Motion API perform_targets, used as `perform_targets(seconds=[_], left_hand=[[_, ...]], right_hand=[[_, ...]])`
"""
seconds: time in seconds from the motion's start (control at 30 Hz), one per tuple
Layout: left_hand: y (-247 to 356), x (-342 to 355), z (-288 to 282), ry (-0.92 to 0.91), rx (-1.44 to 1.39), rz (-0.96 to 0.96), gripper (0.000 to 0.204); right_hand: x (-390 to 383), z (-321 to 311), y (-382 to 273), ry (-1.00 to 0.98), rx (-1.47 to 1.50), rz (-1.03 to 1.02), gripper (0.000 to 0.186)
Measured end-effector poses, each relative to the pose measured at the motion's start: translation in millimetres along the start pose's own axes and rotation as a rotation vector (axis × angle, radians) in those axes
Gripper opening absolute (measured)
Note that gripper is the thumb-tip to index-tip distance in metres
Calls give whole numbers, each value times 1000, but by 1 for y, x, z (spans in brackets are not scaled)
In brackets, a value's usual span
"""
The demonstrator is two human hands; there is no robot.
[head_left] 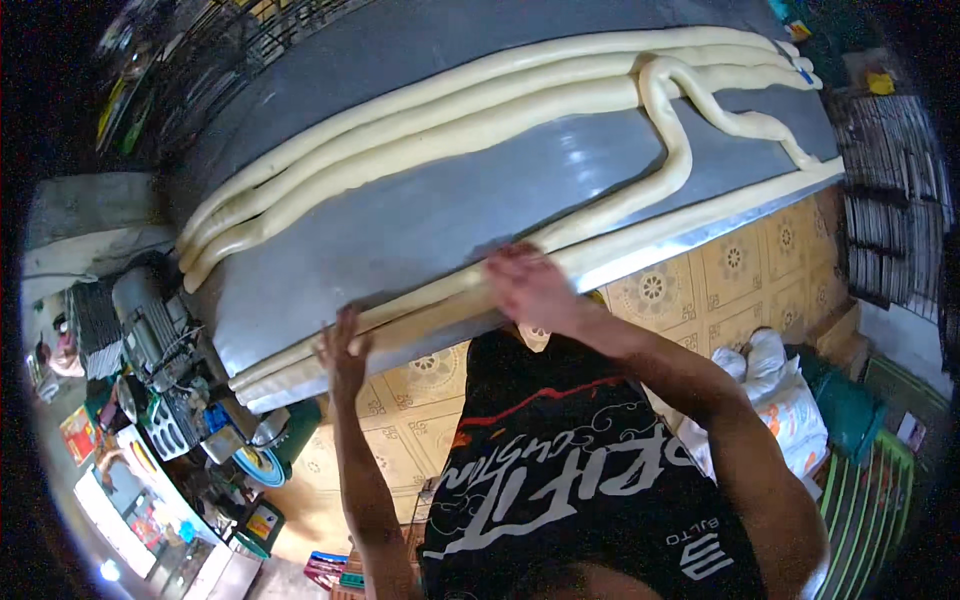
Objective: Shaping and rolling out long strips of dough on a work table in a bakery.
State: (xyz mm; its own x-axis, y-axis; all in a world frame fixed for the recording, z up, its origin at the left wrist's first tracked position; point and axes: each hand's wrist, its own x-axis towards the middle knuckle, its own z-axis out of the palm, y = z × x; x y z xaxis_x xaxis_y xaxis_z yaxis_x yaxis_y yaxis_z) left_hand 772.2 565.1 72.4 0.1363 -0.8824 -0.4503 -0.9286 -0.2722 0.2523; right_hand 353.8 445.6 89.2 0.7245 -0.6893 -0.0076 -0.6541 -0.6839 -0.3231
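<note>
Down to the left of the left hand [346, 352] is a blue basin [262, 465], its contents unclear; well right of the right hand [528, 283] stands a bulging white sack [785, 410]. The left hand has spread fingers at two long dough ropes [430, 300]. The right hand, blurred, lies over the same ropes; I cannot tell if its fingers are together. Beyond both hands, the desk [420, 230] has bare room before three farther ropes [400, 148]. The desk's shiny front edge [620, 268] runs rightward beside the right hand.
</note>
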Motion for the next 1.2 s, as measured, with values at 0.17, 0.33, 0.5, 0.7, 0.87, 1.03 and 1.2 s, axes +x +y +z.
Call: perform_targets(seconds=[0.17,0.33,0.5,0.7,0.87,1.03,1.2], left_hand=[[90,20,52,185,-343,247,55],[313,57,87,391,-281,541,45],[336,46,96,248,62,435,58],[386,58,117,293,250,247,80],[386,122,89,568,-43,29,73],[337,40,95,-13,-160,397,71],[304,43,84,266,159,285,75]], right_hand=[[-62,-48,144,187,-141,161,64],[-99,-71,230,26,-103,187,65],[-132,-76,300,-186,64,157,69],[-102,-40,167,-63,-31,49,79],[5,-23,167,298,-51,93,63],[-85,-17,181,116,149,-15,65],[-50,-26,88,-120,-151,114,73]])
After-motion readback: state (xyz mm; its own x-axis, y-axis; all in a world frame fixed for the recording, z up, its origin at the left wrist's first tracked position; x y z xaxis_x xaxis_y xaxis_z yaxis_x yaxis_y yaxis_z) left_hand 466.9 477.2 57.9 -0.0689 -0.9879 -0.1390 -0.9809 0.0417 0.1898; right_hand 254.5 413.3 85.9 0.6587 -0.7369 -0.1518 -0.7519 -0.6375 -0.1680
